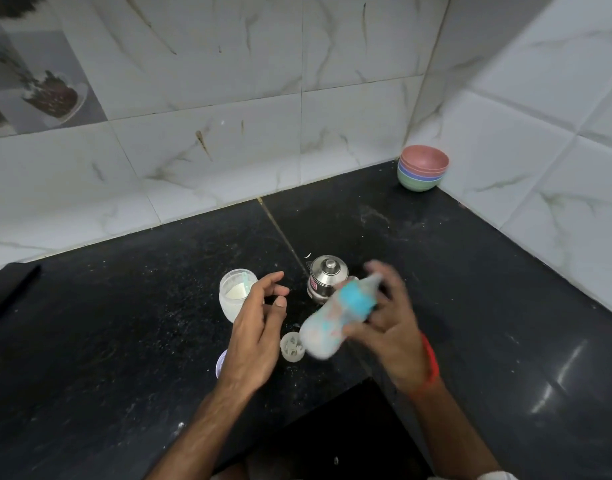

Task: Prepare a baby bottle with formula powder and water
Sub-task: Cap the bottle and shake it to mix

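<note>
My right hand (389, 327) grips a baby bottle (335, 322) with a blue collar, tilted on its side above the black counter (124, 323); the bottle is motion-blurred and looks milky white inside. Held just left of the bottle, my left hand (259, 323) is empty with its fingers spread. A clear jar of white formula powder (235, 294) with a pale scoop inside stands behind my left hand. A small steel lidded pot (327, 277) stands behind the bottle. The bottle's clear cap (291, 346) lies on the counter between my hands.
A stack of coloured bowls (423, 168) sits in the far right corner against the tiled walls. A round white lid (220, 363) peeks out under my left wrist. A dark object (12, 294) lies at the counter's left edge. The counter's front edge has a cut-out corner below my arms.
</note>
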A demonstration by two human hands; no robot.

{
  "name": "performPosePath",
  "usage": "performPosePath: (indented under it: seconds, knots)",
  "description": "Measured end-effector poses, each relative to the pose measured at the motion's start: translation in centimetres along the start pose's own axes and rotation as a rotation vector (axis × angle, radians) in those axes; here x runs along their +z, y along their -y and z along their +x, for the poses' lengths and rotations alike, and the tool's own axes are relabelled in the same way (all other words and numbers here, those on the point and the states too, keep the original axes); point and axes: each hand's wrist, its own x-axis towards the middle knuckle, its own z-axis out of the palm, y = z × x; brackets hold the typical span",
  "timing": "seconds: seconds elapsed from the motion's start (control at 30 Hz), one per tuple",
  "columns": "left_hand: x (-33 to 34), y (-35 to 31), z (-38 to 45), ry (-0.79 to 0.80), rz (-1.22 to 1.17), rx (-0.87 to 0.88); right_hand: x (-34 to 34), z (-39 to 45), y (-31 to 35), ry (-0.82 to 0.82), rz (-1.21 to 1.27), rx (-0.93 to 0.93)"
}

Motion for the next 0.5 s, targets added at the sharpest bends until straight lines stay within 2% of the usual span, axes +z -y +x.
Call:
performPosePath:
  seconds: [0.07,0.1,0.17,0.2,0.23,0.3,0.4,0.43,0.47,0.5]
  knots:
    - [-0.3,0.1,0.1,-0.007,-0.001,-0.010,-1.3,0.7,0.2,-0.323,0.486,-0.071]
    - [-0.3,0.1,0.0,-0.008,0.003,-0.012,-2.3,1.2,0.3,-0.429,0.722,-0.099]
    - [-0.4,0.3,-0.1,-0.009,0.014,-0.016,-3.6,1.7,0.7,-0.512,1.081,-0.116]
    - [-0.4,0.4,-0.1,-0.007,0.017,-0.017,-3.7,1.7,0.8,-0.497,1.098,-0.135]
    - [-0.3,0.4,-0.2,-0.006,0.017,-0.016,-3.4,1.6,0.6,-0.455,1.004,-0.146]
    - [0.0,0.4,-0.3,-0.007,0.012,0.000,-2.1,1.0,0.4,-0.311,0.621,-0.140]
    - [0.5,0.1,0.0,0.004,0.004,0.018,-1.5,0.4,-0.2,0.155,-0.132,0.019]
    - [0.6,0.0,0.1,0.013,-0.001,0.016,-1.4,0.2,-0.4,0.274,-0.263,0.067]
    - [0.7,-0.1,0.1,0.022,-0.005,0.018,-1.2,0.1,-0.3,0.290,-0.259,0.078]
    - [0.7,-0.3,0.2,0.027,-0.010,0.022,-0.9,0.0,0.0,0.203,-0.156,0.058]
